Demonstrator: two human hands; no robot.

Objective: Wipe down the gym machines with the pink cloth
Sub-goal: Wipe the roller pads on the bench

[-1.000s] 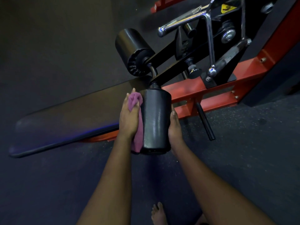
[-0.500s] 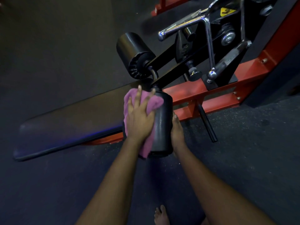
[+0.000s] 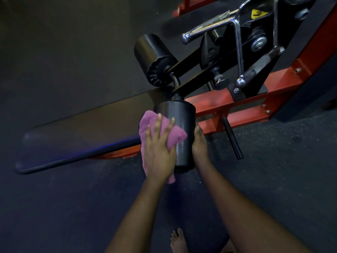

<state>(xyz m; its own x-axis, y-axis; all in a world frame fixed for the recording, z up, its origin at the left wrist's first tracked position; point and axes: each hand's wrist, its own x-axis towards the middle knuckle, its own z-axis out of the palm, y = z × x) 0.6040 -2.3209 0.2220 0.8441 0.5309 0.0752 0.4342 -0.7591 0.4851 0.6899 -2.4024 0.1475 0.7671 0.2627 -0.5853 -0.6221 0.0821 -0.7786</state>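
- A person looks down at a gym machine on a dark rubber floor (image 3: 54, 52); both bare forearms reach in from 6 o'clock.
- At the centre of the view a black padded roller (image 3: 182, 125) points toward the person on the end of a black arm.
- The left hand (image 3: 158, 152) lies flat with its fingers straight and spread, pressing the pink cloth (image 3: 145, 123) against the roller's 9 o'clock side.
- The cloth is bunched under that palm. It shows above the fingertips and hangs out below the wrist.
- The right hand (image 3: 199, 143) rests against the roller's 3 o'clock side. Most of its fingers are hidden behind the roller, so I cannot tell whether they curl round it.
- A second black roller (image 3: 153, 50) sits at 11 o'clock from the first.
- A long black bench pad (image 3: 82, 130) stretches away toward 9 o'clock.
- The red frame (image 3: 237, 99) runs from under the pad toward 2 o'clock, with a black peg (image 3: 231, 137) sticking out of it at 3 o'clock from the right hand.
- Chrome handles (image 3: 209, 28) and a yellow sticker (image 3: 259, 13) sit at 1 o'clock.
- A bare foot (image 3: 178, 241) shows at 6 o'clock.
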